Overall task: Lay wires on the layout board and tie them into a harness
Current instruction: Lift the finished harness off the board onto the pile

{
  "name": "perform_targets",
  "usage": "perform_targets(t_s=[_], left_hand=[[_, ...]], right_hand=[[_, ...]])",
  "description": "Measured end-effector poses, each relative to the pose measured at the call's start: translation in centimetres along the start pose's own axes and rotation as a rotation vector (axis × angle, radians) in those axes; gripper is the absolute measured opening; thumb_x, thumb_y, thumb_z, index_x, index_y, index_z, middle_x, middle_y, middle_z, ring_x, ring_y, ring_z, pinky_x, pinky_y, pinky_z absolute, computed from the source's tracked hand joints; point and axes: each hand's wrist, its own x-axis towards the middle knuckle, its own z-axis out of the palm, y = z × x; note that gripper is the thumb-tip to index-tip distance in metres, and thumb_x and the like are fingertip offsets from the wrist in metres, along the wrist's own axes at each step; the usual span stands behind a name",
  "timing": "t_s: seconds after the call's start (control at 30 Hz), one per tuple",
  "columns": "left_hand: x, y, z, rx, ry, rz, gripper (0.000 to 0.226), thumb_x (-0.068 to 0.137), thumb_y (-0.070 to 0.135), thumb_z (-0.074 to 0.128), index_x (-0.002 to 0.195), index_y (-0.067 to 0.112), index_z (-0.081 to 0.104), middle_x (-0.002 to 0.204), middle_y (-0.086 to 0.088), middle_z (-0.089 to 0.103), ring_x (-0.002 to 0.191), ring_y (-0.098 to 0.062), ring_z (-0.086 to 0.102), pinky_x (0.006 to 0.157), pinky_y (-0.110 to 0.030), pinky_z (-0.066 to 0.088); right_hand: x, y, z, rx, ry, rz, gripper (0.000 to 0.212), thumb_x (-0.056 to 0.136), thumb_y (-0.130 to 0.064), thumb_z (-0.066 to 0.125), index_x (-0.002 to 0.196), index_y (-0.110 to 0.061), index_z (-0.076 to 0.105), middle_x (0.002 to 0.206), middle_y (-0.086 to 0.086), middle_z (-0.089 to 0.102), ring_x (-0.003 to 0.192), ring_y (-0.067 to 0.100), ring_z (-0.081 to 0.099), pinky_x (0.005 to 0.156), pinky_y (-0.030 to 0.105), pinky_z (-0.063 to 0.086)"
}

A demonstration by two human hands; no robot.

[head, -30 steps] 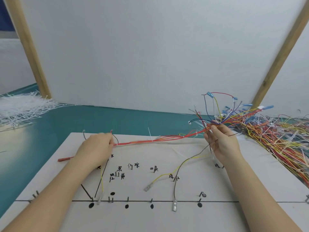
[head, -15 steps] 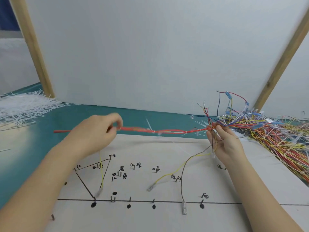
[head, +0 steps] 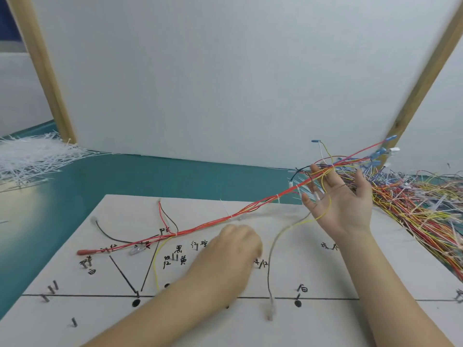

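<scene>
A pale upright panel point(head: 225, 71) framed by wooden posts backs a teal table point(head: 125, 179), where a grey layout board point(head: 375, 284) with black lines, handwritten marks and short metal pins lies against the near edge. A red wire harness point(head: 220, 219), bound at intervals with thin white ties, runs from the board's left side – its red-sleeved end lying there – up across the far edge to the right hand point(head: 340, 204). That hand is raised with fingers spread and straight, strands crossing its palm; the harness's far end with blue terminals is motion-blurred. The left hand point(head: 233, 256) rests knuckles-up on the board's middle, fingers tucked under – whether it holds anything cannot be made out. A tangled heap of coloured wires point(head: 413, 204) is cut off at the right edge; loose white cable ties point(head: 27, 156) pile at the far left
</scene>
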Motion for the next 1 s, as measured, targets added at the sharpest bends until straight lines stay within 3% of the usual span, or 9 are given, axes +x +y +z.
perform_targets(t_s=[0.07,0.13,0.27,0.37,0.5,0.67,0.8,0.93,1.0], left_hand=[[0.7,-1.6,-1.9,-0.22,0.091,-0.122,0.027,0.091,0.004,0.035,0.1,0.025,0.05,0.092,0.004,0.054,0.085,-0.016,0.048,0.077,-0.03,0.038],[1.0,-3.8,-3.4,-0.205,0.108,-0.26,0.025,0.093,0.011,0.033,0.095,0.029,0.049,0.07,0.004,0.05,0.063,-0.016,0.046,0.058,-0.031,0.035],[0.8,-7.5,-3.9,0.141,-0.054,-0.456,0.018,0.093,0.04,0.042,0.106,0.029,0.047,0.075,0.012,0.05,0.083,-0.015,0.051,0.056,-0.027,0.034],[0.9,-8.5,-2.9,0.278,-0.182,-0.489,0.028,0.087,0.049,0.05,0.101,0.025,0.05,0.097,0.005,0.058,0.088,-0.019,0.053,0.062,-0.028,0.038],[1.1,-9.0,-2.4,0.336,-0.124,-0.455,0.011,0.094,0.031,0.042,0.091,0.024,0.05,0.104,0.0,0.056,0.085,-0.021,0.05,0.065,-0.028,0.036],[1.3,-8.8,-4.6,0.405,0.079,-0.307,0.015,0.1,0.028,0.031,0.097,0.024,0.045,0.099,0.005,0.051,0.094,-0.02,0.042,0.07,-0.031,0.034],[0.8,-7.9,-8.9,-0.015,0.289,-0.23,0.019,0.096,0.023,0.042,0.077,0.026,0.045,0.066,0.004,0.057,0.068,-0.021,0.052,0.058,-0.034,0.039],[-1.1,-8.5,-12.3,-0.81,-0.009,-0.209,0.015,0.082,0.032,0.062,0.072,0.021,0.061,0.047,0.003,0.042,0.031,-0.009,0.034,0.035,-0.018,0.034],[-1.6,-10.0,-13.0,-0.947,-0.169,-0.245,0.025,0.07,0.041,0.067,0.073,0.016,0.066,0.047,0.002,0.043,0.029,-0.007,0.029,0.034,-0.015,0.031]], right_hand=[[-0.1,-0.5,-0.3,-0.003,-0.052,-0.002,0.05,0.058,-0.047,0.055,0.099,-0.019,0.059,0.097,-0.008,0.06,0.088,0.015,0.051,0.078,0.033,0.036],[-0.2,-0.7,-0.4,-0.013,-0.052,-0.018,0.045,0.056,-0.037,0.052,0.096,-0.018,0.059,0.091,-0.007,0.061,0.087,0.016,0.051,0.079,0.033,0.034],[0.3,0.4,0.1,-0.077,0.142,-0.083,0.027,0.091,-0.02,0.037,0.086,-0.023,0.063,0.094,-0.01,0.065,0.088,0.01,0.052,0.073,0.028,0.034],[0.6,1.5,0.8,-0.132,0.222,-0.159,0.018,0.098,-0.018,0.042,0.089,-0.027,0.055,0.091,-0.011,0.062,0.084,0.006,0.057,0.071,0.025,0.037],[0.3,1.0,0.6,-0.093,0.191,-0.22,0.022,0.095,-0.01,0.046,0.08,-0.026,0.048,0.069,-0.015,0.064,0.064,0.0,0.059,0.064,0.021,0.045],[0.1,-0.9,0.4,-0.302,0.256,-0.32,0.022,0.096,-0.009,0.047,0.081,-0.026,0.046,0.104,-0.013,0.065,0.101,0.007,0.052,0.079,0.03,0.036],[-0.5,-2.2,0.7,-0.357,0.213,-0.381,0.017,0.097,-0.012,0.047,0.085,-0.024,0.043,0.101,-0.003,0.069,0.104,0.021,0.055,0.088,0.037,0.041],[-0.7,-3.0,1.8,-0.397,0.152,-0.411,0.02,0.096,-0.007,0.046,0.084,-0.023,0.048,0.072,-0.008,0.062,0.072,0.01,0.057,0.074,0.032,0.041],[-0.6,-3.7,1.9,-0.547,0.128,-0.394,0.009,0.093,-0.009,0.051,0.095,-0.017,0.055,0.063,-0.006,0.054,0.06,0.01,0.049,0.062,0.026,0.042]])
